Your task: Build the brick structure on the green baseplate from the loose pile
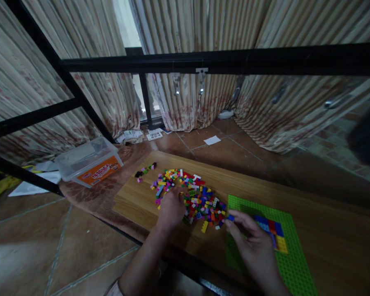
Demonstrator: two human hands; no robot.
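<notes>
My right hand [253, 242] pinches a small blue toy brick [230, 218] between thumb and forefinger, at the left edge of a green baseplate [296, 257]. Partly behind that hand, a patch of blue, red, purple and yellow bricks [281, 243] is pressed onto the plate. My left hand [172, 209] is at the near left side of a pile of loose multicoloured bricks [200, 201]. Its fingers are curled down among the bricks, and what they hold, if anything, is hidden. A yellow brick [204, 226] lies at the pile's near edge.
The pile and baseplate lie on a wooden board [135, 201]. Some black, green and pink pieces [145, 169] sit at its far left. A clear plastic box [91, 160] with an orange label stands left of it. A black metal frame [203, 61] crosses before striped curtains.
</notes>
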